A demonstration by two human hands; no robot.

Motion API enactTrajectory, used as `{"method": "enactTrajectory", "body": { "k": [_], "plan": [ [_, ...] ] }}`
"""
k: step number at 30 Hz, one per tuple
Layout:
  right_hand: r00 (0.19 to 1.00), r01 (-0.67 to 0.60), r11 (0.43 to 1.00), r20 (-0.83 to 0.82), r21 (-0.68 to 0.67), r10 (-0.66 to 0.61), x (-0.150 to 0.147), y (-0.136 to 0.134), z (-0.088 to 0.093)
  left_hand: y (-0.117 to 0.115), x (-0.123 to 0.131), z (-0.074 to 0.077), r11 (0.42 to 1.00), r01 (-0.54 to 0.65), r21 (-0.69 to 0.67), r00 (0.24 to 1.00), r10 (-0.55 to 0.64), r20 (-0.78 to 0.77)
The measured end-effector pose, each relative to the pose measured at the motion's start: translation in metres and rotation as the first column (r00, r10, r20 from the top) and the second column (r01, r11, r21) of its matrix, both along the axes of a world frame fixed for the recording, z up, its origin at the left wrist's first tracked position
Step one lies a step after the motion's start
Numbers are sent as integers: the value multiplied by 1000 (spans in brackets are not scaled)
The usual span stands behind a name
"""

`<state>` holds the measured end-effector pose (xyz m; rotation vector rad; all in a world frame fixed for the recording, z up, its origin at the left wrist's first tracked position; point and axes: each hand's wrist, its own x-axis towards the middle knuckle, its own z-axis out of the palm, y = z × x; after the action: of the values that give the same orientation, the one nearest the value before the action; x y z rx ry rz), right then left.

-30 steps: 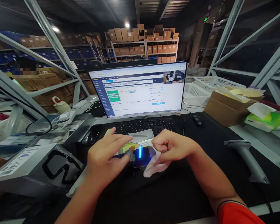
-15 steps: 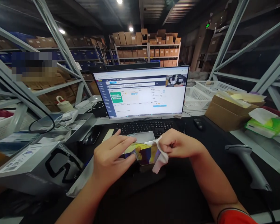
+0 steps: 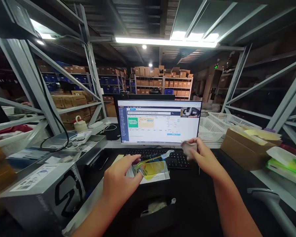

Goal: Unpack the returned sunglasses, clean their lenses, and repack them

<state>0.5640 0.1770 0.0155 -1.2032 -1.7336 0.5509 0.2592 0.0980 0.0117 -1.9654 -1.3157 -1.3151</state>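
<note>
the left hand's (image 3: 120, 179) fingers lie close together, slightly curled, with their tips on the near side of a pair of yellow-tinted wraparound safety glasses (image 3: 150, 168); the pictures do not show whether they are pinching the frame or only resting on it. the right hand's (image 3: 203, 156) fingertips and thumb are pressed together, pinching a soft grey-pink cleaning cloth (image 3: 188, 149) raised just beside the glasses, above the right end of the keyboard.

the glasses lie tilted on a flat pale sheet (image 3: 165, 175), with one clear temple arm (image 3: 168, 153) sticking out toward the right hand. the sheet sits on the black desk mat (image 3: 192, 214), just in front of the black keyboard (image 3: 158, 158), which the glasses partly overlap from this view.

a dark pouch (image 3: 154, 212) lies nearer the person. a grey printed product box (image 3: 43, 194) stands to the left, by a metal tray (image 3: 86, 144) holding a white charger (image 3: 81, 138). a grey barcode scanner (image 3: 271, 200) lies to the right. behind the keyboard, a monitor (image 3: 159, 121) shows a web form. farther right are white mesh baskets (image 3: 212, 126) and an open cardboard box (image 3: 244, 149), and beyond everything, steel shelving (image 3: 162, 84) holds brown cartons.
</note>
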Motion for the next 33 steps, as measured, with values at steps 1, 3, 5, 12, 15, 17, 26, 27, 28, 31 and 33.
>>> {"method": "enactTrajectory", "body": {
  "k": [1, 3, 5, 12, 15, 17, 26, 27, 28, 31, 33],
  "plan": [
    [997, -34, 999, 75, -21, 35, 2, -2, -1, 0, 0, 0, 1000, -6, 1, 1000, 6, 5],
    [969, -90, 994, 223, -62, 102, 2, -5, -4, 2, 0, -1, 1000, -21, -2, 1000, 21, 13],
    [940, -72, 992, 324, -106, 103, -4, -4, -8, 3, -1, -3, 999, -43, -4, 999, 43, 22],
    [926, -139, 947, -377, -289, 21, -67, 1, -16, 1, 4, -6, 981, -168, 92, 985, 171, -28],
    [630, -523, 800, -765, -293, 132, -90, -24, -8, 1, 8, -11, 945, -257, 204, 952, 284, -116],
    [404, -771, 603, -889, -205, 215, -94, -45, -1, 2, 9, -14, 916, -295, 273, 921, 348, -172],
    [463, -777, 625, -741, -76, 486, -93, -47, -9, 4, 13, -19, 926, -305, 224, 931, 339, -138],
    [497, -742, 667, -724, -69, 479, -95, -45, -10, 3, 14, -18, 928, -300, 222, 933, 334, -133],
    [530, -703, 708, -715, -67, 457, -98, -45, -11, 3, 14, -18, 927, -295, 229, 934, 330, -133],
    [582, -578, 812, -736, -77, 345, -107, -51, -14, 1, 16, -19, 918, -294, 267, 927, 341, -154],
    [557, -519, 853, -781, -61, 283, -115, -59, -19, 0, 19, -21, 922, -285, 264, 924, 337, -179]
  ]
}}
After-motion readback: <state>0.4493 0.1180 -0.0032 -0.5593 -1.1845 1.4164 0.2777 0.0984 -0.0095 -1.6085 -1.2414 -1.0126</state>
